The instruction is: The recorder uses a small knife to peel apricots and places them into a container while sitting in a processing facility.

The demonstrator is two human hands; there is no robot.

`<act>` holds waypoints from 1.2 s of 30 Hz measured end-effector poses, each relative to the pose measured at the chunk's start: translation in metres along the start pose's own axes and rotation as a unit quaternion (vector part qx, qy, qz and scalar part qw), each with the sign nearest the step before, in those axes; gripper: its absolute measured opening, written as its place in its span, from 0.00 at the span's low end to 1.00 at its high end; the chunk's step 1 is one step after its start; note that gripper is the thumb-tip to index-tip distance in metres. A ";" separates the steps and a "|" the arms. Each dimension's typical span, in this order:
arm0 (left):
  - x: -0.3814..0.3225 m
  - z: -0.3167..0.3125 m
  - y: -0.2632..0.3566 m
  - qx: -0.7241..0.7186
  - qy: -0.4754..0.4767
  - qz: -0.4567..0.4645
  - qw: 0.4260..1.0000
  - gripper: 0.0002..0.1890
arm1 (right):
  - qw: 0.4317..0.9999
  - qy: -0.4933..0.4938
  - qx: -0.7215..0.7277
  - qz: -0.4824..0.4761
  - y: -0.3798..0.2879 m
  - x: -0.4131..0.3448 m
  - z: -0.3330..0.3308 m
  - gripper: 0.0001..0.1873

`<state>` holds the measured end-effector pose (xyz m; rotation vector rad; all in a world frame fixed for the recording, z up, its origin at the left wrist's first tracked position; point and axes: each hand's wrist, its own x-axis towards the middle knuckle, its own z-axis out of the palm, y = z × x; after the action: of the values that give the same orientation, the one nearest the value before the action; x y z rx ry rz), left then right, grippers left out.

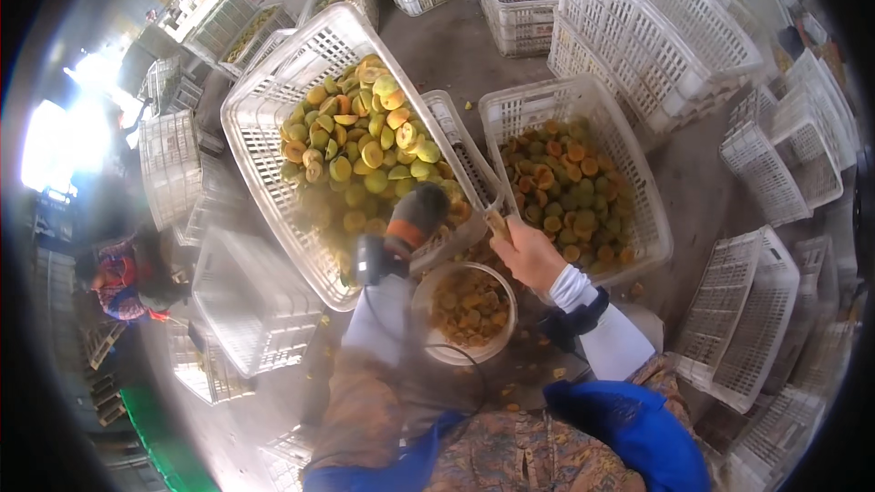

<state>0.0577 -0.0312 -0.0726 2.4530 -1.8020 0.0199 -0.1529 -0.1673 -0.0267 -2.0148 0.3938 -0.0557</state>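
Note:
My left hand (418,213), in a dark glove with an orange band, reaches over the lower right part of a tilted white plastic crate (263,109) filled with halved yellow-green fruit (355,143). Its fingers are blurred, and whether they hold a piece cannot be told. My right hand (530,252) is bare and closed around the wooden handle of a small tool (497,224) with a curved metal end. That hand is between the tilted crate and a second white crate (649,198) of darker, more orange halves. Below stands a round white bucket (461,355) containing brownish-orange fruit pieces (472,304).
Stacked white crates (656,47) stand at the upper right, with more crates (738,314) at the right edge. Another stack (253,300) is left of my arm. A person (119,280) is at the far left. Fruit scraps lie on the floor (424,40).

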 end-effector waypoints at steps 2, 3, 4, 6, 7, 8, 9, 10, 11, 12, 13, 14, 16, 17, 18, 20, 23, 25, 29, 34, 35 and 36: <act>-0.009 0.008 -0.004 -0.050 -0.039 -0.003 0.998 0.14 | 1.000 0.004 0.021 0.019 -0.005 0.003 0.005 0.15; -0.013 0.012 -0.006 -0.076 -0.061 -0.007 0.995 0.14 | 0.999 0.004 0.033 0.030 -0.007 0.005 0.005 0.15; -0.015 0.017 0.005 -0.348 -0.017 -0.108 0.931 0.14 | 0.999 -0.006 0.019 0.035 -0.012 0.006 0.005 0.16; -0.013 0.017 0.016 -0.486 0.064 -0.138 0.861 0.15 | 1.000 0.001 -0.014 0.017 -0.012 0.007 0.009 0.17; -0.009 0.013 0.019 -0.374 0.099 -0.070 0.920 0.16 | 1.000 0.016 -0.010 0.015 -0.011 0.007 0.011 0.17; -0.005 0.010 0.023 -0.301 0.073 -0.072 0.948 0.17 | 0.999 0.032 -0.006 0.013 -0.012 0.008 0.013 0.17; -0.002 0.007 0.028 -0.228 0.046 -0.073 0.970 0.18 | 0.999 0.042 -0.003 0.011 -0.011 0.010 0.016 0.17; 0.006 -0.011 0.043 -0.202 -0.038 -0.141 0.969 0.20 | 0.998 0.057 0.022 0.015 -0.006 0.011 0.017 0.16; 0.013 -0.020 0.050 -0.173 -0.122 -0.206 0.955 0.21 | 0.996 0.071 0.048 0.019 0.002 0.012 0.018 0.16; 0.015 -0.016 0.046 -0.151 -0.109 -0.156 0.970 0.20 | 0.994 0.066 0.077 0.031 0.004 0.012 0.017 0.16; 0.012 -0.014 0.044 -0.156 -0.110 -0.172 0.966 0.19 | 0.991 0.063 0.105 0.044 0.004 0.012 0.016 0.15; 0.010 -0.011 0.042 -0.161 -0.110 -0.188 0.963 0.18 | 0.987 0.045 0.137 0.068 0.002 0.011 0.013 0.15; 0.009 -0.011 0.041 -0.174 -0.145 -0.180 0.957 0.17 | 0.965 0.017 0.234 0.116 -0.008 0.008 0.007 0.13; 0.009 -0.011 0.039 -0.181 -0.178 -0.155 0.955 0.17 | 0.954 0.008 0.271 0.130 -0.009 0.007 0.004 0.12; 0.008 -0.015 0.037 -0.183 -0.213 -0.128 0.951 0.18 | 0.939 0.000 0.312 0.143 -0.009 0.008 0.002 0.12; 0.003 -0.021 0.039 -0.098 -0.182 0.003 0.978 0.14 | 0.920 -0.010 0.361 0.150 -0.016 0.009 -0.002 0.10; 0.002 -0.033 0.040 -0.131 -0.068 0.101 0.984 0.11 | 0.932 -0.005 0.346 0.112 -0.008 0.011 -0.001 0.11; -0.008 -0.035 0.032 -0.322 -0.018 0.024 0.946 0.12 | 0.971 -0.013 0.228 0.069 -0.010 0.012 0.002 0.13; -0.010 -0.055 0.045 -0.489 -0.005 -0.130 0.862 0.19 | 0.998 0.045 -0.051 -0.017 -0.014 0.009 0.013 0.14; -0.011 -0.068 0.058 -0.430 0.029 -0.099 0.897 0.23 | 0.980 0.071 -0.184 -0.006 -0.028 0.004 0.017 0.11; -0.012 -0.063 0.057 -0.436 0.057 -0.098 0.893 0.24 | 0.981 0.074 -0.177 -0.014 -0.028 0.004 0.018 0.11; -0.013 -0.057 0.057 -0.443 0.085 -0.095 0.887 0.25 | 0.982 0.078 -0.171 -0.021 -0.028 0.003 0.020 0.11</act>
<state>0.0021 -0.0312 -0.0126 1.8495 -1.1054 -0.4758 -0.1387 -0.1396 -0.0120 -2.3660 0.4867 -0.1838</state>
